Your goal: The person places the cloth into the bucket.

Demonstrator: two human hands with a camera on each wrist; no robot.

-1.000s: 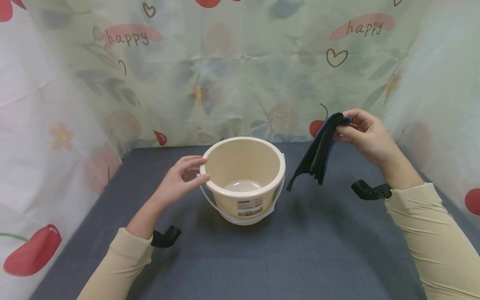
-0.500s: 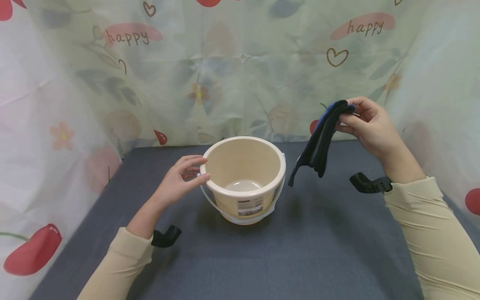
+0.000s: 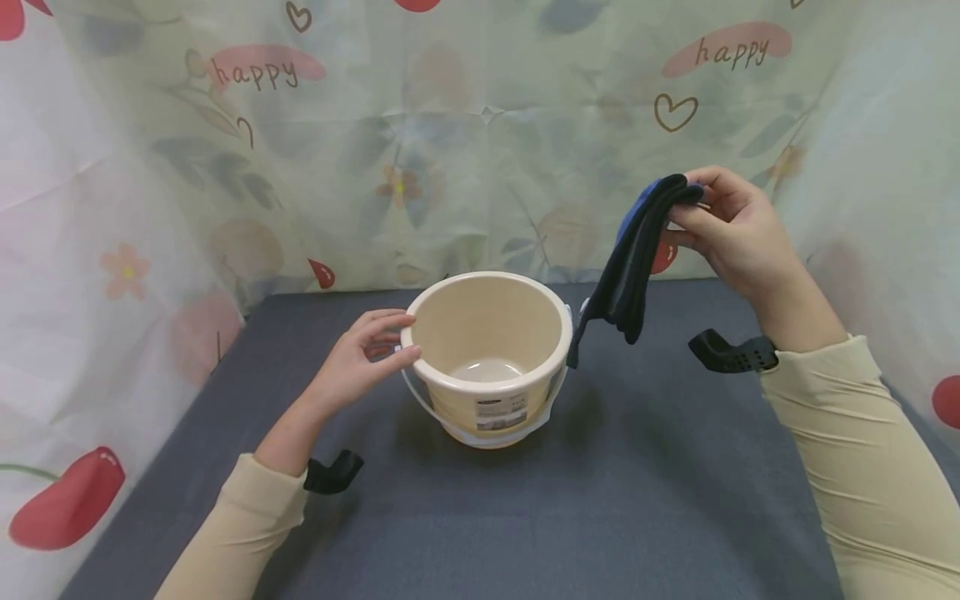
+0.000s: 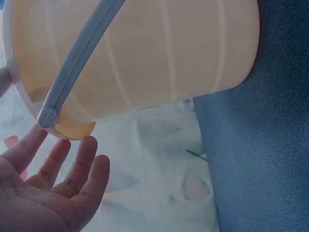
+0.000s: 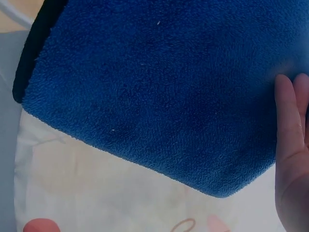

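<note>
A cream plastic bucket (image 3: 491, 417) stands upright, its pale handle (image 4: 79, 63) hanging down over the front. My left hand (image 3: 367, 354) touches the left side of its rim with thumb and fingertips; in the left wrist view the fingers (image 4: 79, 166) are loosely extended, not wrapped round it. Up at the right, my right hand (image 3: 731, 225) pinches the top of a folded cleaning cloth (image 3: 637, 258) between thumb and fingers. The cloth hangs down, black on the visible folds and plush blue on the other face, its lower corner overlapping the bucket's right rim in the head view.
A dark grey cloth covers the table (image 3: 525, 525). Patterned curtains (image 3: 480, 192) with fruit, flowers and "happy" lettering close off the back and both sides. Black wrist mounts (image 3: 333, 472) are worn on both arms.
My right hand has risen with the cloth, then shifted slightly left, bringing the hanging corner to the bucket's right edge in view. The left hand and bucket stay put.
</note>
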